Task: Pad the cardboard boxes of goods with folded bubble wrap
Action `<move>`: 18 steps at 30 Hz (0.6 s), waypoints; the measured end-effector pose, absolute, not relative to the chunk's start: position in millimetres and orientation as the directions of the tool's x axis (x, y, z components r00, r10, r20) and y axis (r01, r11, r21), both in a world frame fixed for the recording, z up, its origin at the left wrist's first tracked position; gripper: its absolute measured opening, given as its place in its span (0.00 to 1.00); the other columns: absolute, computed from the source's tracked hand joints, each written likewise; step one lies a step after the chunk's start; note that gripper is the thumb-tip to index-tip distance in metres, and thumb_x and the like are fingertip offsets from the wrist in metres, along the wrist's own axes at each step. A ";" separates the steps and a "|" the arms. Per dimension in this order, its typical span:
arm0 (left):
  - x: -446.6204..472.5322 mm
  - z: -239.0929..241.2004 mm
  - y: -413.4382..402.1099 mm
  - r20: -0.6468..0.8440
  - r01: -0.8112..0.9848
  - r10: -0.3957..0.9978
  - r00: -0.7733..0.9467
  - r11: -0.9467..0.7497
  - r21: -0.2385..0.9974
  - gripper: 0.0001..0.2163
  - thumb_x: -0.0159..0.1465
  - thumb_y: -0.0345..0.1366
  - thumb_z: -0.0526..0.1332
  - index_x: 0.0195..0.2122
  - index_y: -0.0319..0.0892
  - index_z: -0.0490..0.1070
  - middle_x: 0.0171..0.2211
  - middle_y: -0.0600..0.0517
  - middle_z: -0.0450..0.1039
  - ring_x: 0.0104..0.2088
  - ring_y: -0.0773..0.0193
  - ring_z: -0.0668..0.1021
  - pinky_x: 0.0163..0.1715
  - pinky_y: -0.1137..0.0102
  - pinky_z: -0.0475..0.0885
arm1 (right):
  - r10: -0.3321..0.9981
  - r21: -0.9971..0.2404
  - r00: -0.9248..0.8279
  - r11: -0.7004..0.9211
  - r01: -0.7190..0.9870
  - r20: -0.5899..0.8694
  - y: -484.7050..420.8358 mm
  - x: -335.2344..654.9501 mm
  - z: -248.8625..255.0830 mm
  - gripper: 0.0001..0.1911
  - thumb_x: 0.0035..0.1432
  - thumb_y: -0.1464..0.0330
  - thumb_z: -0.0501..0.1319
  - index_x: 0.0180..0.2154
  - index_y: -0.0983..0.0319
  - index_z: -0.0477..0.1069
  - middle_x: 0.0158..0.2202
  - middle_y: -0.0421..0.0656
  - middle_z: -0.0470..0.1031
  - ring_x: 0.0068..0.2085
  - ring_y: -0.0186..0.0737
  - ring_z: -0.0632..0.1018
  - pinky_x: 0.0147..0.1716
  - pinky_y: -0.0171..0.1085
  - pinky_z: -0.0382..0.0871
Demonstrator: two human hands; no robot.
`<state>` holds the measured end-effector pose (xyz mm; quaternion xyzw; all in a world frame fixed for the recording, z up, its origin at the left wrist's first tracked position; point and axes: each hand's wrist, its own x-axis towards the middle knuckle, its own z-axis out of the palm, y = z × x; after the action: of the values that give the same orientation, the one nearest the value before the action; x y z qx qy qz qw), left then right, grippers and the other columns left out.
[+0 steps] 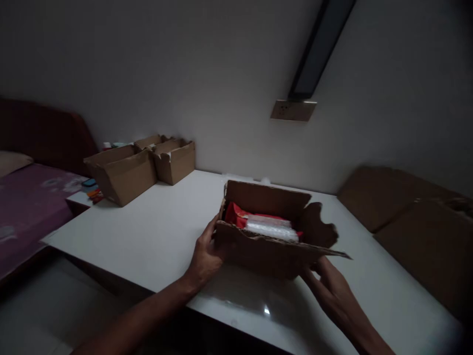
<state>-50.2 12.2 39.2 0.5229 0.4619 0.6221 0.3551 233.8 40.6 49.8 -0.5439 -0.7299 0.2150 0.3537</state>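
An uncovered cardboard box point(258, 254) with torn upper edges is held between my two hands over the front of the white table. My left hand point(207, 254) grips its left end, thumb on the near wall. At the lower right corner, my right hand point(327, 281) has hold of the box, with its fingers partly hidden under and behind the cardboard. Inside lie a red packet point(235, 214) and clear plastic packets point(271, 228). The box's floor cannot be seen.
Several open cardboard boxes point(136, 177) stand at the table's point(173, 212) far left. Larger brown cardboard point(424, 236) fills the right side. A wall socket plate point(293, 110) sits below a dark hanging panel point(320, 49). A bed point(33, 197) is at left.
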 end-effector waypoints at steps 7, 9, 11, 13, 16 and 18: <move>-145.9 14.3 -21.6 0.284 0.217 0.770 -0.571 -0.192 0.957 0.27 0.60 0.41 0.64 0.60 0.41 0.63 0.55 0.43 0.72 0.54 0.54 0.76 0.54 0.61 0.72 | 0.774 -0.758 -0.552 0.551 0.349 0.308 117.7 93.9 40.2 0.20 0.62 0.57 0.55 0.51 0.62 0.67 0.47 0.49 0.76 0.43 0.46 0.77 0.44 0.45 0.74; -168.8 9.6 -27.6 0.274 0.238 0.733 -0.622 -0.157 0.959 0.30 0.62 0.40 0.63 0.64 0.43 0.57 0.59 0.43 0.69 0.57 0.54 0.74 0.57 0.59 0.70 | 0.720 -0.767 -0.609 0.583 0.269 0.334 140.0 47.9 39.3 0.23 0.63 0.59 0.54 0.55 0.63 0.65 0.51 0.50 0.75 0.46 0.46 0.76 0.46 0.45 0.73; -186.8 2.7 -30.6 0.285 0.261 0.712 -0.642 -0.146 0.954 0.33 0.62 0.40 0.62 0.67 0.45 0.52 0.63 0.44 0.64 0.61 0.53 0.71 0.60 0.58 0.67 | 0.703 -0.770 -0.621 0.591 0.239 0.347 159.7 3.1 36.3 0.26 0.63 0.61 0.53 0.60 0.62 0.60 0.55 0.51 0.73 0.50 0.46 0.76 0.48 0.45 0.72; -201.0 -7.3 -29.5 0.302 0.282 0.695 -0.653 -0.147 0.948 0.34 0.62 0.39 0.62 0.68 0.46 0.50 0.66 0.43 0.59 0.64 0.52 0.67 0.62 0.58 0.65 | 0.704 -0.762 -0.617 0.598 0.246 0.353 176.0 -39.6 30.0 0.29 0.63 0.62 0.53 0.64 0.61 0.56 0.57 0.51 0.71 0.52 0.45 0.74 0.51 0.45 0.71; -219.8 -24.1 -21.1 0.269 0.279 0.683 -0.679 -0.099 0.955 0.34 0.61 0.40 0.61 0.68 0.43 0.50 0.68 0.41 0.54 0.66 0.50 0.64 0.62 0.57 0.65 | 0.699 -0.736 -0.617 0.620 0.272 0.361 191.9 -96.4 15.3 0.32 0.63 0.64 0.53 0.67 0.61 0.51 0.61 0.51 0.68 0.57 0.46 0.71 0.56 0.47 0.67; -233.1 -31.8 -13.2 0.234 0.266 0.679 -0.696 -0.059 0.962 0.35 0.61 0.39 0.61 0.67 0.42 0.50 0.69 0.40 0.51 0.66 0.49 0.63 0.62 0.57 0.65 | 0.695 -0.714 -0.620 0.636 0.294 0.364 196.2 -126.8 4.4 0.34 0.64 0.64 0.53 0.68 0.61 0.48 0.63 0.52 0.65 0.61 0.48 0.68 0.59 0.49 0.64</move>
<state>-233.1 -13.2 -31.8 0.3543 0.6666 0.6354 0.1626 -126.8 196.2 4.4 -0.2927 -0.8447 0.3105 0.3232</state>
